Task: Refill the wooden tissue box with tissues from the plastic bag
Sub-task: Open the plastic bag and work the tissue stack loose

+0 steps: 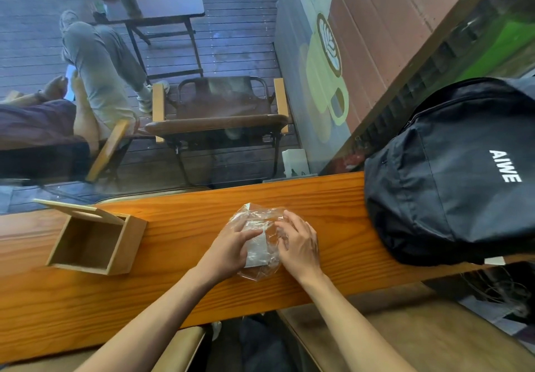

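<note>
Both forearms reach in from the bottom edge, and I log them first. Left hand (231,245): fingers curled onto the left side of the plastic bag (260,238), gripping it. Right hand (298,241): fingers bent over the bag's right side, pressing or pinching the film; I cannot tell which through the glare.

Bag: clear, crumpled, lying on the wooden counter (188,227) between my hands, with a white stack of tissues (256,248) inside, none drawn out as far as I can see.

Wooden tissue box (95,241): well to the left of the bag, lid tilted up at the back, inside bare, no tissues in it.

Black backpack (451,174): on the counter's right end, apart from the bag.

Status, by my reading: box opened and ready; bag yet to be opened, tissues yet to be pulled out, loaded and the lid closed.
</note>
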